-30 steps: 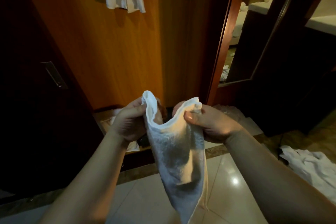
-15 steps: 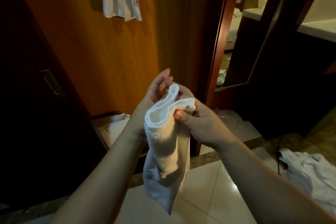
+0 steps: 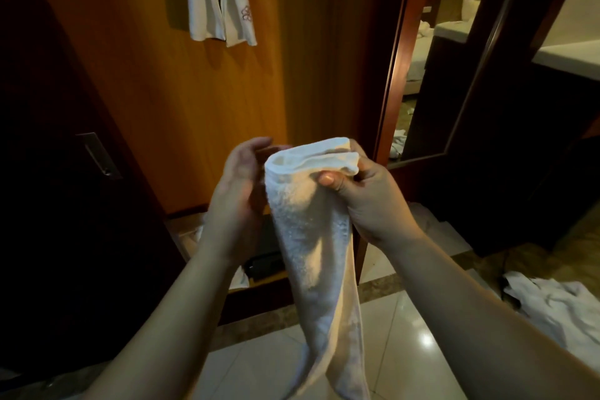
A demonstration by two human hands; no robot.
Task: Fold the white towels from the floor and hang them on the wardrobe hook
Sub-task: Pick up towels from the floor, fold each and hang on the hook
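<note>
Your right hand (image 3: 373, 201) pinches the doubled top edge of the white towel (image 3: 311, 230), thumb on the near face, and the cloth hangs down in a narrow fold toward the tiled floor (image 3: 406, 344). Your left hand (image 3: 240, 191) is released, fingers fairly straight, flat beside the towel's left edge and gripping nothing.

The step in hand looks like the last fold before hanging. To do it well, keep the right pinch firm on all the layers at the top so none slips out. Run the flat left hand down the hanging part to square the long edges, since the lower end looks uneven and twisted. Then take the bottom with the left and bring it up level, if another fold is wanted.

Two towels on the wardrobe panel (image 3: 220, 0) hang above and left; the hook itself is out of view. More white cloth on the floor (image 3: 558, 305) lies at your right.
</note>
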